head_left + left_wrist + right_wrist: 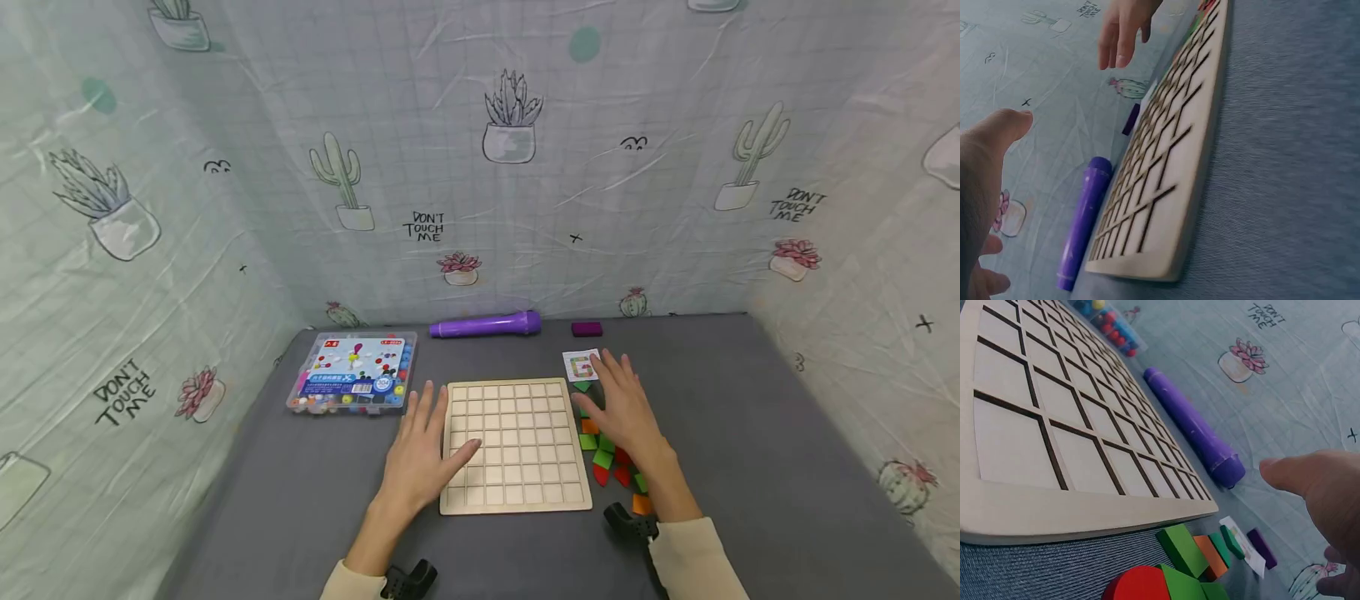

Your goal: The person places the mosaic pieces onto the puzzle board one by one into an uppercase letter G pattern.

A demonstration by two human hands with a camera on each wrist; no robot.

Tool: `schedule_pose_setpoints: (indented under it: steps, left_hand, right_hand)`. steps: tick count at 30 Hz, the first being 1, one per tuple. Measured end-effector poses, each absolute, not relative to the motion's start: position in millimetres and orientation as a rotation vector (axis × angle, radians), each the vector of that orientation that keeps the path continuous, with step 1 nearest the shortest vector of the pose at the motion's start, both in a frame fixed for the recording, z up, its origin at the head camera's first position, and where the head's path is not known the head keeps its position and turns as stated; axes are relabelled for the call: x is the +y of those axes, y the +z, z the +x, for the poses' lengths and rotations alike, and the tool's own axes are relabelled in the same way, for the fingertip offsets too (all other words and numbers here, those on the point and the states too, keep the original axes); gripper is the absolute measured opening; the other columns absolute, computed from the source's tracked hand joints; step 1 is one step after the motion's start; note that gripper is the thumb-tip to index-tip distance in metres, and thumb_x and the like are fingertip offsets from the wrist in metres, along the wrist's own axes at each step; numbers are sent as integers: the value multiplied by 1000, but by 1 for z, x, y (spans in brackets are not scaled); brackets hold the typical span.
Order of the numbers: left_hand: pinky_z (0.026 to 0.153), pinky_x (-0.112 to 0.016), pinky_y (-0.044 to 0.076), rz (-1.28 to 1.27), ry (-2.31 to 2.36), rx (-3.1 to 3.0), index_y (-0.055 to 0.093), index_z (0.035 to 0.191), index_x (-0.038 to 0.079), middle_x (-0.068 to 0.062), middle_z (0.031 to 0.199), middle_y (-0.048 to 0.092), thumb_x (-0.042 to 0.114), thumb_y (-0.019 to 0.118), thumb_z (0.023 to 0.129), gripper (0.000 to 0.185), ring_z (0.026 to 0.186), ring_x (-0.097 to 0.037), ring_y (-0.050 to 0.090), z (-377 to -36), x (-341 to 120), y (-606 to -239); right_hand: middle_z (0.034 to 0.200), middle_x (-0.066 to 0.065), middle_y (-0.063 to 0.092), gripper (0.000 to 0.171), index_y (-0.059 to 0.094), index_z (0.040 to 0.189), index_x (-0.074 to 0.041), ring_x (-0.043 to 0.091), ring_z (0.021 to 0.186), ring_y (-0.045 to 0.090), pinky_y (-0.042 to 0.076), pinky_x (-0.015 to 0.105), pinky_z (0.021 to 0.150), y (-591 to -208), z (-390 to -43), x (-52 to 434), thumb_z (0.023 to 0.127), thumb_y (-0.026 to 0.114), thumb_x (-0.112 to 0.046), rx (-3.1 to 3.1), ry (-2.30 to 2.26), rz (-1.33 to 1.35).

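A pale wooden grid board (513,442) (1166,169) (1054,431) lies flat on the grey table. My left hand (423,454) (985,187) rests open at the board's left edge, its thumb lying on the board. My right hand (622,408) (1319,487) hovers open, fingers spread, over a pile of green, red and orange wooden pieces (611,458) (1179,569) just right of the board. A small pattern card (581,365) lies beyond the right fingertips. Neither hand holds anything.
A purple cylinder (486,325) (1082,225) (1194,428) and a small purple block (587,329) (1262,548) lie at the back of the table. A clear plastic box of coloured beads (352,373) stands at the left. Cactus-print cloth walls close in three sides.
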State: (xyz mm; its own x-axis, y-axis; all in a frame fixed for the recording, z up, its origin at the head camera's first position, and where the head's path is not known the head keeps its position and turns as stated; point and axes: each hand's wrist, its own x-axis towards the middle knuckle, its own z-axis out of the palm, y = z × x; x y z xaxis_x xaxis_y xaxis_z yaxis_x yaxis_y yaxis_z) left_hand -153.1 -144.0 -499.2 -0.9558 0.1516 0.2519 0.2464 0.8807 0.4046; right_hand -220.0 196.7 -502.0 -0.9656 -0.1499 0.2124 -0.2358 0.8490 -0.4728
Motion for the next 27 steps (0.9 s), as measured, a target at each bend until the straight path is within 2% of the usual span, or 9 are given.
schedule_pose_setpoints:
  steps: [4,13,21,27]
  left_hand:
    - [115,-64,38,-307,-661,-2853,22,162,17,-7,170,15,75,52,89,98,156,-38,15,-144,-146,-506]
    - [121,-60,32,-327,-668,-2886,28,159,9,-12,166,27,75,54,88,101,154,-38,23,-123,-148,-518]
    - [120,-58,34,-322,-664,-2910,32,158,7,-12,165,30,74,57,87,101,153,-36,28,-110,-152,-528]
    - [122,-60,28,-354,-698,-2923,33,157,4,-14,164,31,74,58,86,103,153,-36,27,-107,-154,-535]
  right_hand:
    - [162,26,27,76,33,156,-3,52,148,20,27,73,115,-505,-223,198,98,63,-41,-2853,783,302]
    - [149,28,41,66,43,149,3,47,135,36,41,64,108,-512,-229,206,98,66,-31,-2803,825,253]
    - [144,27,45,61,47,147,1,46,126,41,45,62,101,-519,-232,208,98,66,-31,-2827,866,230]
    - [129,25,53,52,57,138,2,43,117,47,47,59,96,-525,-236,205,97,66,-29,-2815,851,208]
